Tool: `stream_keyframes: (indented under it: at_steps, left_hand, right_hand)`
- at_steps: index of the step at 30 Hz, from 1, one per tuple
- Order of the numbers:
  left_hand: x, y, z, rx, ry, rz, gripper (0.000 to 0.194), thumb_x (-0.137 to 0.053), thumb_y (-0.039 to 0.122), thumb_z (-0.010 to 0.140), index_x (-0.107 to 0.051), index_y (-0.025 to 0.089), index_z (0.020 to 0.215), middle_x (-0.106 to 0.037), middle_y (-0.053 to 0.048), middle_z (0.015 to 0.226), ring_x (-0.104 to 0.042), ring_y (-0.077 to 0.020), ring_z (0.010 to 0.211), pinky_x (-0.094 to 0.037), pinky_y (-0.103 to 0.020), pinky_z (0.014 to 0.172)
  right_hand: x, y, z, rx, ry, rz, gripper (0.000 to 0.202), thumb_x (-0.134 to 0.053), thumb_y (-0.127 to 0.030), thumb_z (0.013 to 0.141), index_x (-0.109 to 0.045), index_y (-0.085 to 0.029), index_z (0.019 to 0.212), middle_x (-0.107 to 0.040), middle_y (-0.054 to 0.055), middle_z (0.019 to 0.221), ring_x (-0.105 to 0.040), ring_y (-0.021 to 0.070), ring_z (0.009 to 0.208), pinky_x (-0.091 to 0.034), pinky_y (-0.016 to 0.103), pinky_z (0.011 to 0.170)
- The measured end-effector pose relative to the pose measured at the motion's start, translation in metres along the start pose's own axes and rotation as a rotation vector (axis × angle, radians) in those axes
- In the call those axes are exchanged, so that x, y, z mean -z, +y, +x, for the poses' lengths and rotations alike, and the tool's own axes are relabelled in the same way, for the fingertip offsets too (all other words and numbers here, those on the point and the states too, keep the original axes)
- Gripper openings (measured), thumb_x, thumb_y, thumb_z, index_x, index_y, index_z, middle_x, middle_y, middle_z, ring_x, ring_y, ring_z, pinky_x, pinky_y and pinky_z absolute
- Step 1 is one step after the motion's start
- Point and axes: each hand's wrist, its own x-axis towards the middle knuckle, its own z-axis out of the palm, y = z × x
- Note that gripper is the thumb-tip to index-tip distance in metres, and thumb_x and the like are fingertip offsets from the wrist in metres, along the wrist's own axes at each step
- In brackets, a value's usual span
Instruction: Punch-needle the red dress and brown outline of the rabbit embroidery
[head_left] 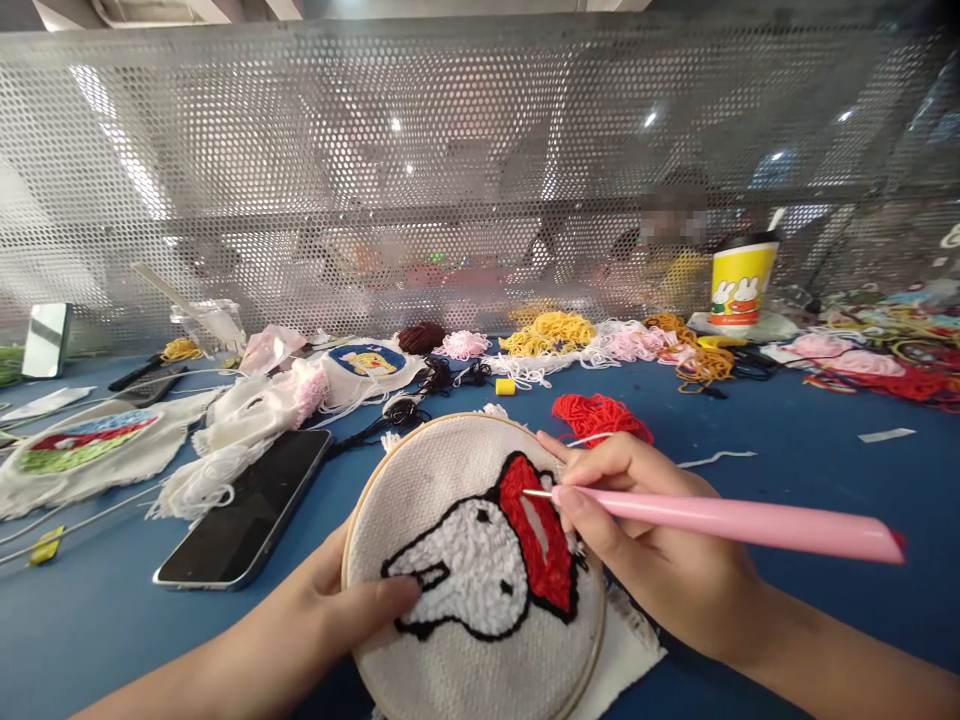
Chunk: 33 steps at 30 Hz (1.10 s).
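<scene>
A round embroidery hoop (364, 650) with cream cloth is tilted up before me. Its cloth bears a white rabbit (461, 560) outlined in black, with a red body (551, 565) that has a pale unfilled strip. My left hand (352, 590) grips the hoop's left edge, thumb on the front by the rabbit's ears, other fingers hidden behind. In my right hand (637, 520) is a pink punch needle (735, 520), held like a pen. Its metal tip meets the red part near the top. A ball of red yarn (600, 415) lies just behind the hoop.
A black phone (247, 510) lies left of the hoop, beside white yarn and finished cloth pieces (97, 445). Yellow yarn (551, 335), pink yarn and a yellow paper cup (742, 280) line the back by a perforated metal screen (337, 180). Tangled yarn (885, 360) lies far right.
</scene>
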Motion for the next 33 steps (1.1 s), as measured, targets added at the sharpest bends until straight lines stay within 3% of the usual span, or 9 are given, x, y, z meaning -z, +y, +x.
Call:
stream_keyframes:
  at_steps: [4,8,14,20,26,31,33]
  left_hand:
    - [0.0011,-0.0009,0.0008,-0.001,-0.002,0.008,0.047,-0.064,0.017,0.061,-0.050,0.022,0.106,-0.071,-0.002,0.075,-0.061,-0.0240,0.084,-0.050,-0.026,0.066]
    - [0.0023,-0.0003,0.0012,0.011,-0.037,0.011,0.049,-0.063,0.016,0.063,-0.047,0.022,0.110,-0.070,-0.003,0.079,-0.061,-0.0242,0.085,-0.049,-0.028,0.069]
    - [0.0022,0.0018,0.0002,0.034,-0.043,0.034,0.052,-0.060,0.015,0.066,-0.042,0.022,0.115,-0.069,-0.004,0.088,-0.058,-0.0242,0.091,-0.047,-0.031,0.076]
    - [0.0014,0.0027,-0.0017,0.044,-0.066,-0.004,0.052,-0.060,0.014,0.066,-0.043,0.022,0.115,-0.069,-0.004,0.087,-0.057,-0.0249,0.093,-0.046,-0.032,0.077]
    - [-0.0002,0.0044,-0.0050,0.038,-0.053,0.009,0.057,-0.064,0.018,0.063,-0.044,0.021,0.117,-0.069,-0.005,0.088,-0.057,-0.0275,0.092,-0.047,-0.034,0.076]
    - [-0.0009,0.0041,-0.0062,0.017,-0.063,0.010,0.062,-0.061,0.018,0.067,-0.034,0.023,0.123,-0.067,-0.005,0.094,-0.056,-0.0266,0.096,-0.047,-0.034,0.076]
    - [-0.0020,0.0041,-0.0062,0.000,-0.059,0.002,0.066,-0.059,0.016,0.068,-0.028,0.023,0.126,-0.066,-0.005,0.096,-0.053,-0.0260,0.100,-0.047,-0.034,0.077]
  right_hand:
    - [0.0026,-0.0033,-0.0006,0.023,-0.009,-0.083,0.008,-0.048,-0.014,0.073,-0.043,-0.020,0.071,-0.049,-0.004,0.062,-0.050,0.0084,0.057,-0.040,0.036,0.087]
    - [0.0045,-0.0057,0.0004,0.076,-0.011,-0.072,0.009,-0.044,-0.011,0.071,-0.042,-0.019,0.067,-0.044,-0.005,0.058,-0.044,0.0074,0.051,-0.044,0.033,0.078]
    - [0.0038,-0.0050,0.0019,0.085,-0.014,-0.011,0.012,-0.044,-0.008,0.069,-0.039,-0.020,0.068,-0.041,-0.005,0.056,-0.039,0.0071,0.049,-0.045,0.033,0.076]
    - [0.0020,-0.0049,0.0014,0.099,-0.022,-0.036,0.013,-0.044,-0.007,0.067,-0.040,-0.019,0.066,-0.042,-0.006,0.055,-0.040,0.0062,0.048,-0.040,0.036,0.087]
    - [0.0034,-0.0038,0.0037,0.147,-0.067,-0.115,0.009,-0.045,-0.011,0.072,-0.044,-0.019,0.067,-0.049,-0.004,0.058,-0.048,0.0063,0.049,-0.039,0.032,0.089]
    - [0.0066,-0.0062,0.0073,0.159,-0.091,-0.159,0.016,-0.046,-0.031,0.078,-0.048,-0.020,0.066,-0.051,-0.004,0.049,-0.050,0.0087,0.043,-0.047,0.028,0.074]
    - [0.0077,-0.0083,0.0082,0.102,-0.103,-0.175,0.013,-0.049,-0.028,0.076,-0.049,-0.021,0.065,-0.052,-0.004,0.048,-0.053,0.0098,0.044,-0.049,0.026,0.068]
